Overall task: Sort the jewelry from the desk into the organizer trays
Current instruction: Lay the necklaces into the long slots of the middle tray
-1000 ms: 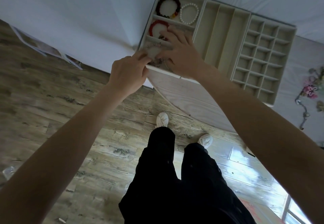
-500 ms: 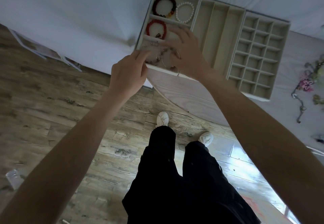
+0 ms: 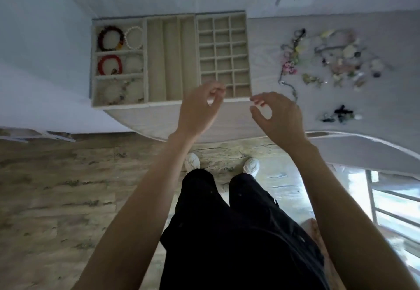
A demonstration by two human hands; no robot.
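Head view, frame is motion-blurred: the loose jewelry pile (image 3: 329,62) at upper right reads as a tangle of beads and chains, single pieces indistinct, and the pale bracelets in the lower cells of the left tray (image 3: 118,62) barely show. Left hand (image 3: 200,108) hovers over the near edge of the grid tray (image 3: 223,55), fingers loosely curled, holding nothing; right hand (image 3: 279,117) hangs half-open and empty just right of the trays, down-left of the pile. Trays are beige, fabric-lined and rectangular, with dark-red, white and red bead bracelets in the left tray's upper cells.

bare desk strip (image 3: 263,62) between grid tray (image 3: 223,55) and jewelry pile (image 3: 329,58)
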